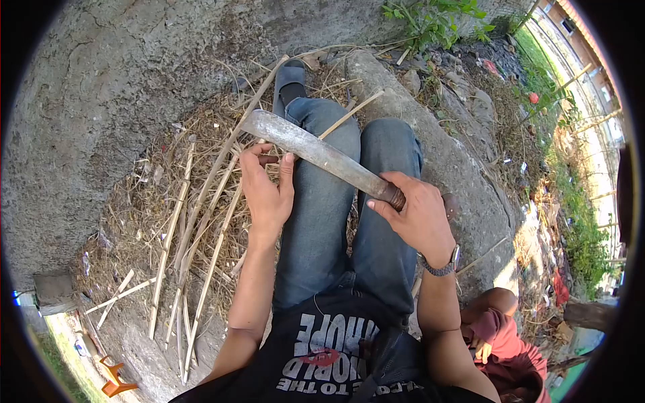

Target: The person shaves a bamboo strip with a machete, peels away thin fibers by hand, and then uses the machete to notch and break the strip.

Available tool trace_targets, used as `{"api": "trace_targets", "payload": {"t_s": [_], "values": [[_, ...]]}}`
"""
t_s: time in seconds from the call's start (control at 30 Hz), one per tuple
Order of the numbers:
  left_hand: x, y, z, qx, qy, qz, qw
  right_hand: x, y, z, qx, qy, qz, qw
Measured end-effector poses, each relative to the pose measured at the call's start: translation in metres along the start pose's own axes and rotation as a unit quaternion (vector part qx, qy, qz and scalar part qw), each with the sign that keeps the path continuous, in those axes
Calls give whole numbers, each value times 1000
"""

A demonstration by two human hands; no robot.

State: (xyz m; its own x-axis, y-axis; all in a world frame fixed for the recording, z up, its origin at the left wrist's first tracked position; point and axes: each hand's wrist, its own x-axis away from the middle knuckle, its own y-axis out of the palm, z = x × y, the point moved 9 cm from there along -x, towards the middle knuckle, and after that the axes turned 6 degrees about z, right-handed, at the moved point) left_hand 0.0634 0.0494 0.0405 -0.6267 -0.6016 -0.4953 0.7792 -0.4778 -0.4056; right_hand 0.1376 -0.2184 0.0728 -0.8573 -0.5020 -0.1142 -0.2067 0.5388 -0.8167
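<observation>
A long machete [322, 153] with a worn grey blade lies slantwise above my thighs, its tip toward the upper left. My right hand [420, 215], with a watch at the wrist, is wrapped round its dark handle. Under the blade near the tip is my left hand [267, 185], thumb and forefinger curved toward each other; whether they pinch something is hard to make out. Behind the blade a thin split stick [353, 114] points to the upper right. Long bamboo strips [173, 235] lie on the ground beside my left arm.
A rough wall [87, 107] rises at the left and top. Flat stone [443, 151] lies right of my legs. A person in red [507, 349] sits at the lower right. An orange object [117, 377] is at the lower left, and green plants [440, 20] grow at the top.
</observation>
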Motion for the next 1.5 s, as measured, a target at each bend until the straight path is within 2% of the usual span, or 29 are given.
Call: {"api": "trace_targets", "payload": {"t_s": [0.07,0.1,0.17,0.23,0.33,0.47,0.53,0.8,0.9,1.1,1.23,1.33,1.5], "values": [[2,10,-3,-27,0,-41,999,1,-2,-4,3,-42,42,998],[11,21,2,-9,-16,-36,999,4,-13,-1,26,-44,33,998],[7,19,2,-9,-40,-92,995,2,-13,-15,15,-53,54,997],[15,14,12,1,-58,-60,997,1,-12,-20,29,-68,44,996],[18,4,16,97,-98,3,990,-5,-5,-25,37,-98,48,993],[31,12,7,178,-133,-18,975,-8,-6,-36,69,-114,48,990],[40,21,3,223,-180,-36,957,-8,-3,-37,76,-124,47,988],[41,21,-4,231,-191,-47,953,-26,-7,-33,125,-132,38,983],[40,22,-8,259,-200,-46,944,-19,0,-39,77,-138,36,987],[38,21,-1,251,-190,-49,948,-30,-3,-42,78,-130,34,988],[37,25,-1,310,-190,-34,931,-30,-1,-41,49,-133,27,990],[35,24,1,320,-205,-37,924,-38,-1,-42,93,-101,11,990],[43,21,-5,317,-217,-37,922,-33,7,-47,55,-135,-2,989]]}}
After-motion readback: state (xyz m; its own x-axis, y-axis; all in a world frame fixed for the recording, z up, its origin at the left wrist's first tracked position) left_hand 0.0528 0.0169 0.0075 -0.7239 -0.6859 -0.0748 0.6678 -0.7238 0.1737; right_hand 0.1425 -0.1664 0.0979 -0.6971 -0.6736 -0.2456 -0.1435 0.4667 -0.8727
